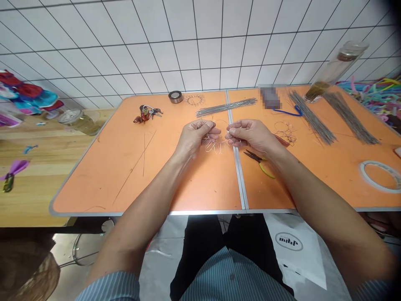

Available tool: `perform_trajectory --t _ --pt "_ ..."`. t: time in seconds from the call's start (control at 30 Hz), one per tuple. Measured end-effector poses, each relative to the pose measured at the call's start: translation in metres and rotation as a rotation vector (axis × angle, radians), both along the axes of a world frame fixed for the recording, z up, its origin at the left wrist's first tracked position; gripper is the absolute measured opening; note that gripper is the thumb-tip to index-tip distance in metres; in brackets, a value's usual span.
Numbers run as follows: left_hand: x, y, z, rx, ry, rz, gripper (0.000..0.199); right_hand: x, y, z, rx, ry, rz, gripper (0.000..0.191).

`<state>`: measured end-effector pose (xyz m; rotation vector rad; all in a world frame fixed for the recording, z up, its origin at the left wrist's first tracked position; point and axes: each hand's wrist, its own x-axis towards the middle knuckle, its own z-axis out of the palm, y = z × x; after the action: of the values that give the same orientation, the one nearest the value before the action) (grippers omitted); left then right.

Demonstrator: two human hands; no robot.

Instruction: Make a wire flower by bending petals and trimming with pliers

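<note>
Striped shirt lies nearest the head camera, at the bottom edge; past it, the orange bench. Wire ring is held over the bench, between both hands. Left hand: grip closed, pinching one side. Right hand: grip likewise closed, pinching the opposite side.

Progress, judged from form: petal-like loops are bent along the near edge; the far arc looks plain, so shaping seems partial. Held portions are hidden. Similar looped ring lies beside the tape roll; a looser coil lies just beyond the right hand, degree of finish unclear. Wire bundle: straight, apparently unworked. Pliers rest unheld.

Writing: white sheet below the bench bears an oval logo, upside down, wording uncertain. No other lettering legible.
</note>
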<state>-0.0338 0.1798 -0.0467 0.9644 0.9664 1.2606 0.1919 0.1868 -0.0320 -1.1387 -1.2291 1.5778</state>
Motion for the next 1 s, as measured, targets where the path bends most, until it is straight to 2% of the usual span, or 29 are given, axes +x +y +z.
perform_trajectory --t 0.23,0.43,0.57,0.73,1.0 --pt "0.010 -0.006 0.010 -0.085 -0.126 -0.012 0.018 -0.003 -0.001 0.000 0.052 0.012 -0.048 0.020" --pt "0.006 0.002 0.006 -0.049 -0.170 0.048 0.019 -0.001 -0.002 -0.005 0.018 0.022 0.021 0.027" --pt "0.002 0.005 0.004 -0.039 -0.182 0.066 0.019 0.001 -0.002 -0.011 0.088 -0.010 0.058 0.032" --pt "0.004 0.003 0.006 -0.063 -0.165 0.067 0.019 0.001 0.001 -0.004 0.133 0.014 -0.045 0.039" --pt "0.007 0.000 0.006 -0.086 -0.135 0.018 0.019 0.000 0.000 0.003 0.159 0.024 -0.120 0.029"
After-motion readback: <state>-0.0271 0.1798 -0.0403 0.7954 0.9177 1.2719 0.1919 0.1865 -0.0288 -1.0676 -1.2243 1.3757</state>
